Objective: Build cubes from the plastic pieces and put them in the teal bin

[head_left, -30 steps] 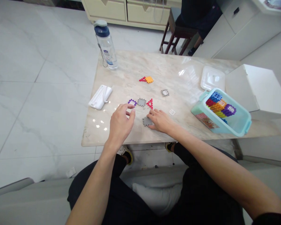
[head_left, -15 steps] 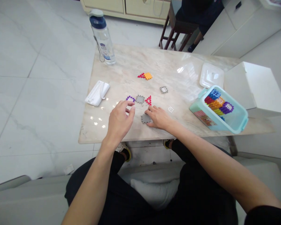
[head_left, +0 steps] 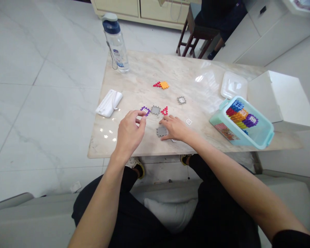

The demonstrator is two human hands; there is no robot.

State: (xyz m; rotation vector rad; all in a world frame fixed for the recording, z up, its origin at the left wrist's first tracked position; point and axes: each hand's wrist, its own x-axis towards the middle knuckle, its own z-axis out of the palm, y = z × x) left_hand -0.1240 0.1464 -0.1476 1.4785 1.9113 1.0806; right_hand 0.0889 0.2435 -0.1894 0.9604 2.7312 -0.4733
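My left hand (head_left: 130, 130) is over the left part of the table, its thumb and index finger brought close together. Whatever is between them, if anything, is too small to make out. Just beyond its fingertips lies a purple square tile with a white window insert (head_left: 145, 110). My right hand (head_left: 175, 128) has its thumb and fingers apart around a flat grey notched tile (head_left: 161, 131) on the table. Partly under this hand lies a small white piece (head_left: 174, 140). Another grey tile (head_left: 155, 110) and a red triangular piece (head_left: 164, 110) lie in a row beside the purple tile.
An orange tile joined to a red piece (head_left: 164, 85), a grey window tile (head_left: 181, 100) and a white window insert (head_left: 188, 122) lie farther out. A teal bin (head_left: 222, 127) of pieces, lid (head_left: 234, 85), white box (head_left: 294, 100), bottle (head_left: 118, 51) and white pouch (head_left: 109, 103) surround them.
My right hand's fingers have lifted and spread a little, showing more of the grey tile and a white piece beneath. My left hand has shifted slightly left, its fingertips closer together.
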